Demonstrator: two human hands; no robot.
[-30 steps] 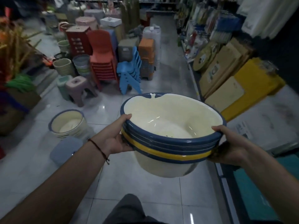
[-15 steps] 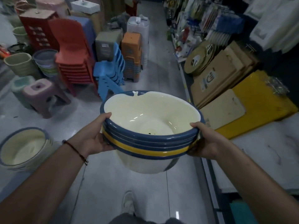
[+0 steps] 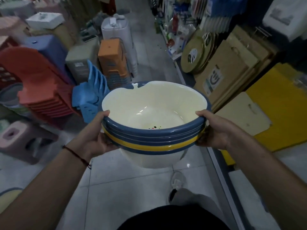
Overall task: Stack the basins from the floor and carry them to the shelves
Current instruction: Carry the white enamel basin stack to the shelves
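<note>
I carry a stack of cream basins (image 3: pixel 152 107) with blue rims and one yellow rim, nested inside each other, at waist height in the middle of the head view. My left hand (image 3: pixel 95 135) grips the stacked rims on the left side, thumb over the top rim. On the right side my right hand (image 3: pixel 214 128) grips the rims the same way. Another cream basin with a blue rim (image 3: pixel 7 199) shows only partly at the bottom left edge, on the floor.
Stacked plastic chairs, red (image 3: pixel 38 90) and blue (image 3: pixel 90 93), stools (image 3: pixel 21 138) and an orange stack (image 3: pixel 113 58) crowd the left. Shelves with cardboard-backed goods (image 3: pixel 224 72) and yellow boards (image 3: pixel 279 103) line the right. A tiled aisle (image 3: pixel 147 52) runs ahead. My shoe (image 3: pixel 177 183) is below the basins.
I have walked forward along the aisle; the chairs and shelves are closer and the floor basin has slid to the bottom left edge. Both hands hold the stack as before.
</note>
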